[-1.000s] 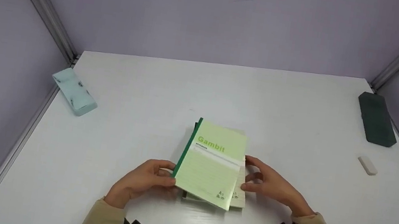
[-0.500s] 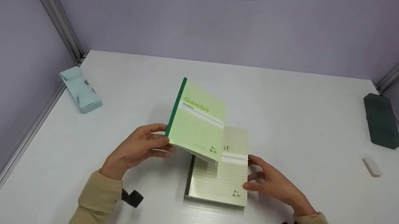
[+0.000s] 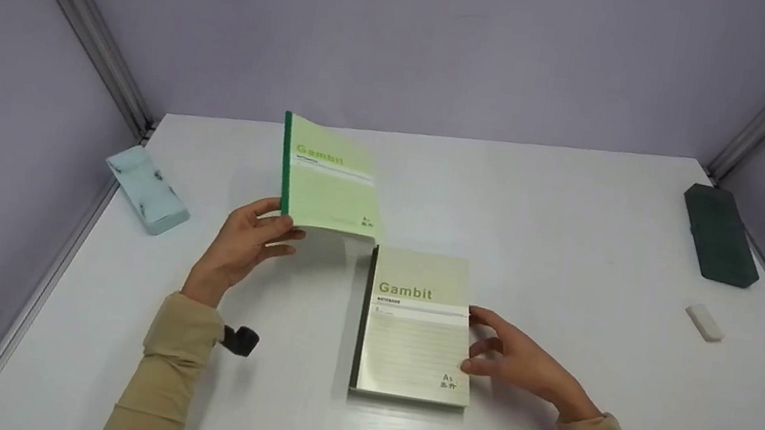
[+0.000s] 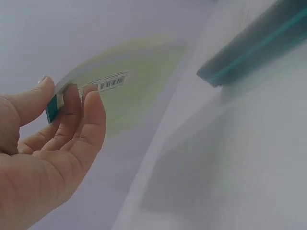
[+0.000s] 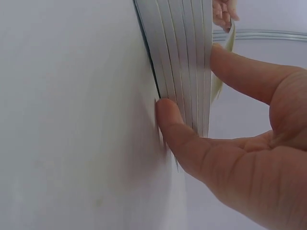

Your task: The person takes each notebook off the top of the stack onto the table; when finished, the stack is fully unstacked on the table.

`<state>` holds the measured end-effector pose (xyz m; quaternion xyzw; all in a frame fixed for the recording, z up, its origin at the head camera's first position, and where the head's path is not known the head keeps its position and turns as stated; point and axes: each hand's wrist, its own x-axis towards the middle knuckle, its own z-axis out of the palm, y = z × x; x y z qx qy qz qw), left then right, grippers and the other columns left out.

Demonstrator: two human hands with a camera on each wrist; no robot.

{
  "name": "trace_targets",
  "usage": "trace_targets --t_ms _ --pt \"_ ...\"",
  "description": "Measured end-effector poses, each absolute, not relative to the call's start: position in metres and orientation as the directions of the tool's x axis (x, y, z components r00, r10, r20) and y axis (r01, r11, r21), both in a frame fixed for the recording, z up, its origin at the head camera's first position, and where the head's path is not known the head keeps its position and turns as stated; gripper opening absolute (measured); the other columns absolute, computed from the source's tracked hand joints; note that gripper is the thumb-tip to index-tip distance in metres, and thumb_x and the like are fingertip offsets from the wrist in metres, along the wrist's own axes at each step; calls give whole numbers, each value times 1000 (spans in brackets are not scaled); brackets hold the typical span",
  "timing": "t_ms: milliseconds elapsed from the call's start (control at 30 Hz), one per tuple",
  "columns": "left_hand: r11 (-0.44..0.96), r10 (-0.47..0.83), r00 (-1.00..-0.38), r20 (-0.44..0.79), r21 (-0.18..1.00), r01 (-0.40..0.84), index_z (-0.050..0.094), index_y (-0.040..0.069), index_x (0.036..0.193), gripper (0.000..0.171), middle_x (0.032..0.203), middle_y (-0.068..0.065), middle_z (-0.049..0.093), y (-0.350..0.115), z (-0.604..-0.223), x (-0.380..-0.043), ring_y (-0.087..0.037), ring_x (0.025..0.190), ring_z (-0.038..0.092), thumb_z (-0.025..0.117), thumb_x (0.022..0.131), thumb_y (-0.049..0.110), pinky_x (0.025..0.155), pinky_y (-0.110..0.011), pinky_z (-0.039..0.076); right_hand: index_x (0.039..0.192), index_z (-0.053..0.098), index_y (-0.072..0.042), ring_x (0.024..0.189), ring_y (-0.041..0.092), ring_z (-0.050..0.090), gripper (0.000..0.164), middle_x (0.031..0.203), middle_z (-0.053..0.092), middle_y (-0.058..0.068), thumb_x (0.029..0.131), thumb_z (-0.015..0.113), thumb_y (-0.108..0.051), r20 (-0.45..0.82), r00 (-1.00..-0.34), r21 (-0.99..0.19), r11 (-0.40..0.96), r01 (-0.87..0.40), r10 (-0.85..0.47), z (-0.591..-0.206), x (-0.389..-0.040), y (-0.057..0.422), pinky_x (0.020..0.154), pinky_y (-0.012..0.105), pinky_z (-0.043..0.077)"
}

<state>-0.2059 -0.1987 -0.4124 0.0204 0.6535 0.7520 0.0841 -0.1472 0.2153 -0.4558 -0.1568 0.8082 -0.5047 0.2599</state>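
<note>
The left hand (image 3: 237, 246) pinches the green notebook (image 3: 328, 195) at the lower end of its dark green spine, thumb on top and fingers beneath, holding it tilted above the desk (image 3: 576, 236); its underside shows a barcode in the left wrist view. The right hand (image 3: 517, 356) grips the right edge of the notebook stack (image 3: 412, 345) with thumb and fingers curved against it. The stack lies flat between the hands, several notebooks thick, its pale top cover reading "Gambit". The light blue case (image 3: 147, 189) lies to the left of the left hand, near the desk's edge. Beyond the right hand and to its right lie the eraser (image 3: 704, 322) and, farther off, the dark green case (image 3: 722, 235).
</note>
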Motion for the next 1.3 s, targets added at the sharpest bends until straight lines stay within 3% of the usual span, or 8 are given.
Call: trace_targets --t_ms 233,367,567,733,867,1133,1233,1300 --pt "-151 52 -986 -161 974 -167 41 6 143 47 119 -7 62 -226 -432 -231 -20 107 62 52 100 20 87 -32 52 151 22 -5 106 26 56 88 151 27 19 83 76 -20 -258 -809 -903 429 8 -528 -455 -148 216 86 37 43" --pt "-221 47 -980 -192 955 -197 34 4 146 47 122 -10 55 -243 -438 -240 -21 112 59 43 103 22 90 -30 50 151 23 -5 106 26 56 87 151 27 19 83 76 -20 -244 -808 -911 412 2 -536 -454 -147 216 85 38 44" --pt "-353 68 -968 -243 902 -251 38 5 137 37 113 -10 54 -263 -443 -247 -19 105 61 41 103 19 89 -30 51 151 23 -6 107 26 56 87 151 26 19 83 76 -20 -250 -811 -911 413 12 -529 -454 -143 216 85 37 44" --pt "-358 73 -945 -319 876 -323 28 3 147 48 115 -10 55 -270 -448 -250 -15 99 61 40 103 16 90 -28 50 151 23 -7 107 24 56 88 152 26 18 83 76 -22 -254 -814 -902 432 4 -523 -454 -142 216 85 37 44" --pt "-239 39 -927 -372 898 -370 25 2 149 50 114 -12 52 -271 -449 -252 -14 94 59 39 104 16 85 -26 51 152 22 -8 108 24 56 88 153 25 17 83 76 -21 -261 -814 -903 430 15 -519 -454 -138 215 86 38 44" --pt "258 -213 -925 -314 895 -363 43 -4 139 43 90 -7 54 -273 -455 -249 -10 67 50 43 103 18 57 -21 45 152 22 -7 108 24 56 86 153 25 18 84 75 -19 -255 -807 -908 420 10 -533 -452 -134 213 86 38 43" --pt "386 -286 -919 -270 846 -369 46 -4 139 44 99 -12 55 -270 -455 -248 -12 71 51 45 102 20 60 -23 46 152 22 -7 108 25 56 86 152 25 18 85 75 -19 -254 -807 -907 421 8 -533 -450 -133 213 84 37 43" --pt "455 -315 -916 -249 807 -376 47 -5 138 45 111 -17 57 -268 -455 -248 -17 83 53 44 102 22 71 -28 50 152 22 -7 108 25 56 86 152 26 18 84 75 -19 -258 -806 -906 423 11 -532 -450 -132 213 82 37 44"
